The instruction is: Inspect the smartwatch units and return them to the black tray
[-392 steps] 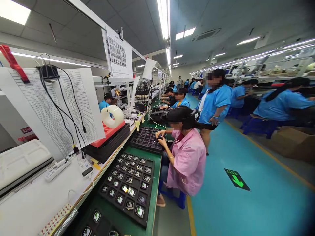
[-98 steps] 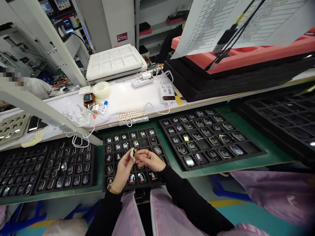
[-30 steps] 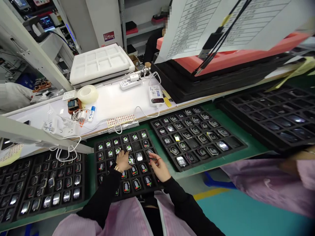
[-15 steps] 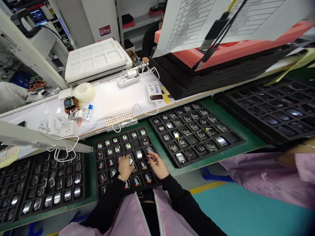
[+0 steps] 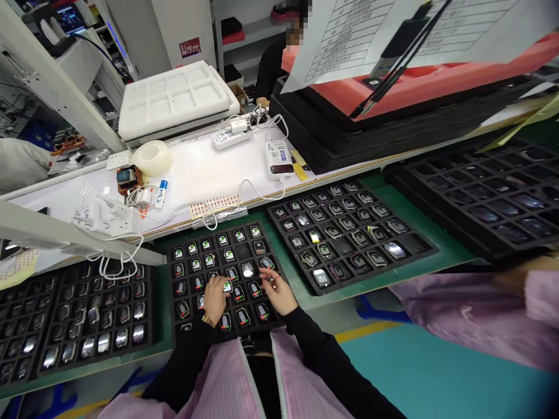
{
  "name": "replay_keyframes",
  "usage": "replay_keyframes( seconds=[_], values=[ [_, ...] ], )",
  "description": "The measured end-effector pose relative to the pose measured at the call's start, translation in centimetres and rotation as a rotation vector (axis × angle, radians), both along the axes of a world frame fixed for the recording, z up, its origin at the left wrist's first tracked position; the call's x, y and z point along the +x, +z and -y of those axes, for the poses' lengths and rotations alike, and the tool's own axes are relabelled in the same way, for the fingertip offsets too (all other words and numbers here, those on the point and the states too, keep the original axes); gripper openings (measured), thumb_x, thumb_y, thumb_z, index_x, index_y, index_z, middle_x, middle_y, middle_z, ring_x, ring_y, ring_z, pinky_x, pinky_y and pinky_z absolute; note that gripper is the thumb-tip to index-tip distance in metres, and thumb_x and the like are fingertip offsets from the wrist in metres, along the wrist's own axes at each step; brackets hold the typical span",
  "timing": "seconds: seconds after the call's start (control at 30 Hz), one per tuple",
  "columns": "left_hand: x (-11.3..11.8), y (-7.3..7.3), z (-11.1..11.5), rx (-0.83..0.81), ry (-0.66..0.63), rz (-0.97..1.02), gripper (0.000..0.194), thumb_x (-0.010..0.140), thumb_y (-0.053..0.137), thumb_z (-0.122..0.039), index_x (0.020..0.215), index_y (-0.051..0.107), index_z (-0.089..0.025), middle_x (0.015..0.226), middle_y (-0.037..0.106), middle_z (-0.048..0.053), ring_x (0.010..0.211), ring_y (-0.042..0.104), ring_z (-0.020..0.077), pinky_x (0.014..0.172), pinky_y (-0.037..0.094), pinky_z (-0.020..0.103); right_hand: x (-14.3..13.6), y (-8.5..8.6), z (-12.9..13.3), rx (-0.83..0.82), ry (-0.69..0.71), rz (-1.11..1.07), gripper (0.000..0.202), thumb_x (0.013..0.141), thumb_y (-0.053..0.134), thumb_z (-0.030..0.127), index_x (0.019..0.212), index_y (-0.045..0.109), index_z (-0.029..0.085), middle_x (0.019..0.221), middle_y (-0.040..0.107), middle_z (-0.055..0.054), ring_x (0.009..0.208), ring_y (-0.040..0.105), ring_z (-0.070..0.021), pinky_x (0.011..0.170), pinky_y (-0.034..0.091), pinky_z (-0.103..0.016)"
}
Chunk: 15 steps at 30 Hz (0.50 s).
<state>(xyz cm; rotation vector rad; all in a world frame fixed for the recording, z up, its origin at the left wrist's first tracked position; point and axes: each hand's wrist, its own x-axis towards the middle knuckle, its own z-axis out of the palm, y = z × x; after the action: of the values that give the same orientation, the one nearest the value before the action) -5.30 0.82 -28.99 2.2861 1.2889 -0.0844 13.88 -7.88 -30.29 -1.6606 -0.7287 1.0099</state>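
A black foam tray (image 5: pixel 243 251) lies before me, its pockets holding several small smartwatch units, some with green-and-white faces and others with grey faces edged in red and green. Over its middle, my left hand (image 5: pixel 215 299) has closed fingers on a green-and-white smartwatch unit (image 5: pixel 227 286), which partly shows beside the fingertips. My right hand (image 5: pixel 280 294) hovers at the tray's right side, thumb and fingers apart, with nothing visible between them. Close to its fingertips are a bright silvery unit (image 5: pixel 247 269) and another dark unit (image 5: pixel 254 288) in their pockets.
More filled trays stand to the left (image 5: pixel 98 314) and right (image 5: pixel 349 233) on the green bench. Behind runs a white shelf (image 5: pixel 196 169) with chargers, cables and tape roll (image 5: pixel 152 157). A white post (image 5: pixel 87 230) crosses at left. A co-worker's pink sleeve (image 5: pixel 471 308) is at right.
My left hand has shifted slightly left and toward me with the green-and-white unit. My right hand has hardly moved, its fingers still apart. The camera view has shifted slightly.
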Motion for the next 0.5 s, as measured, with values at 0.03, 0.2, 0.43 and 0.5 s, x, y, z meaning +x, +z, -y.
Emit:
replay_keyframes(
  seconds=[0.03, 0.2, 0.43, 0.5],
  values=[
    [-0.1, 0.1, 0.0, 0.003, -0.004, -0.021, 0.055, 0.074, 0.057, 0.001, 0.124, 0.055, -0.021, 0.124, 0.055, 0.009, 0.119, 0.046, 0.0257, 0.101, 0.04, 0.039, 0.0, 0.1, 0.1, -0.003, 0.004, 0.002, 0.048, 0.075, 0.051, 0.043, 0.113, 0.058, 0.015, 0.101, 0.062, -0.011, 0.068, 0.062, -0.0201, 0.061, 0.051, -0.034],
    [0.5, 1.8, -1.2, 0.033, -0.003, -0.141, 0.078, 0.063, 0.065, 0.003, 0.136, 0.044, -0.016, 0.131, 0.045, 0.019, 0.12, 0.042, 0.0369, 0.097, 0.04, 0.046, 0.0, 0.4, 1.0, 0.033, -0.006, 0.075, 0.045, 0.078, 0.05, 0.041, 0.114, 0.059, 0.016, 0.104, 0.062, -0.011, 0.067, 0.061, -0.0193, 0.062, 0.052, -0.034],
    [5.5, 1.8, -7.1, 0.126, -0.116, -0.119, 0.044, 0.09, 0.044, -0.016, 0.134, 0.045, -0.014, 0.129, 0.049, 0.014, 0.122, 0.044, 0.0286, 0.102, 0.037, 0.037, 0.6, -0.6, 3.1, 0.013, -0.054, 0.182, 0.044, 0.08, 0.048, 0.04, 0.113, 0.061, 0.014, 0.103, 0.062, -0.012, 0.067, 0.061, -0.0199, 0.07, 0.053, -0.038],
    [6.3, 0.8, -8.4, 0.084, -0.141, -0.14, 0.038, 0.088, 0.051, -0.016, 0.125, 0.052, -0.012, 0.123, 0.053, 0.015, 0.116, 0.05, 0.0284, 0.097, 0.041, 0.035, 0.8, -0.8, 3.6, -0.002, -0.054, 0.193, 0.045, 0.081, 0.047, 0.042, 0.113, 0.061, 0.014, 0.104, 0.062, -0.012, 0.067, 0.061, -0.0197, 0.068, 0.053, -0.037]
  ],
)
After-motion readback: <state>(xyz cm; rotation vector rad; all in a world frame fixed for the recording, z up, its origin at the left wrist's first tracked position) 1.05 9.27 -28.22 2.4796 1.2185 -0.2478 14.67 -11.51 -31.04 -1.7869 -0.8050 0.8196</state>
